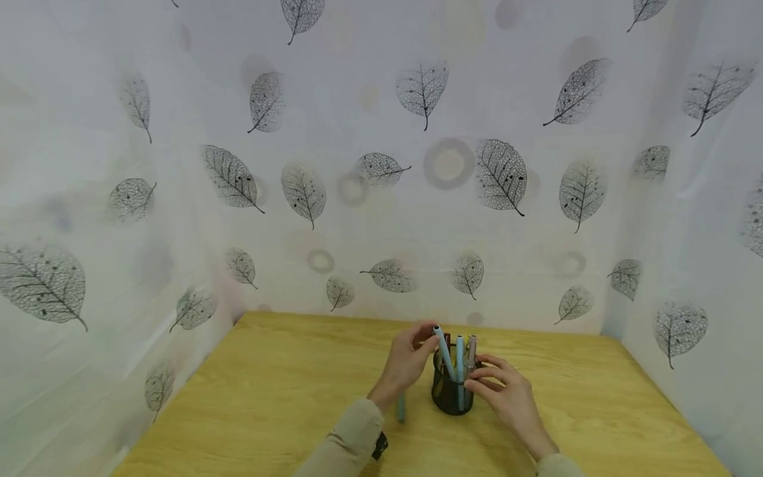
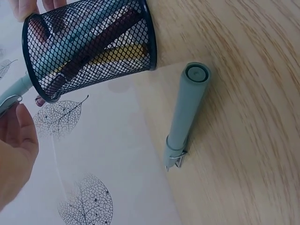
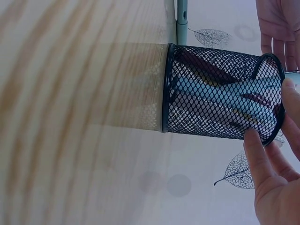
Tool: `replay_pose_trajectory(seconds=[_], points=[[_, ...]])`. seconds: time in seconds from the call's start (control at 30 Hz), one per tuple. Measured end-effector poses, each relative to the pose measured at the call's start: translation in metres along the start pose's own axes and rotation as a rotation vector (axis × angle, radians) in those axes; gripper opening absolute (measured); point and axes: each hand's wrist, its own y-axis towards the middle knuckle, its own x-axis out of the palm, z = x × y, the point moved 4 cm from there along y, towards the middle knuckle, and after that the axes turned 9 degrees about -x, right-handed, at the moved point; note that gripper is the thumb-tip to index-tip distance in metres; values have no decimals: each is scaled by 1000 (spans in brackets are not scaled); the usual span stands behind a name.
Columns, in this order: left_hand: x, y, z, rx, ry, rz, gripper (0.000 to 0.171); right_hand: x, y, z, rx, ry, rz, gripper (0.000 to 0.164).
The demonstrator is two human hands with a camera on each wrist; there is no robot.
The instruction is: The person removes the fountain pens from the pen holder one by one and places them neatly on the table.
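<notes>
A black mesh pen holder (image 1: 453, 394) stands upright on the table with several pens inside. My left hand (image 1: 405, 363) pinches a pale blue-green pen (image 1: 444, 354) near its upper end; the pen leans left, its lower part inside the holder. In the left wrist view, the left hand (image 2: 16, 154) is beside the pen's clip (image 2: 10, 101). My right hand (image 1: 507, 395) holds the holder's rim from the right, its fingertips (image 3: 252, 137) on the mesh. Another green pen (image 2: 185, 115) lies on the table left of the holder, partly hidden by the left arm in the head view.
The wooden table (image 1: 286, 377) reaches back to a white curtain (image 1: 369, 218) printed with dark leaves, which also hangs at both sides. A small black object (image 1: 379, 445) shows by the left sleeve. Inside the holder are dark red and yellow pens (image 2: 119, 54).
</notes>
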Motion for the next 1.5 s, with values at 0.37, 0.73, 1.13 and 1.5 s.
replay_pose_trajectory(seconds=[0.37,0.73,1.13,1.5], points=[[-3,2,8,35,-120,-16,25,-1,1,0,10,-1,-15,11],[-7,2,13,26,-151,-21,33,0,-1,5,-3,-7,-8,10],[-17,-4,34,53,-184,9,46,1,1,1,17,0,-9,10],[-25,-4,40,66,-229,36,46,0,0,-4,-4,-23,-6,10]])
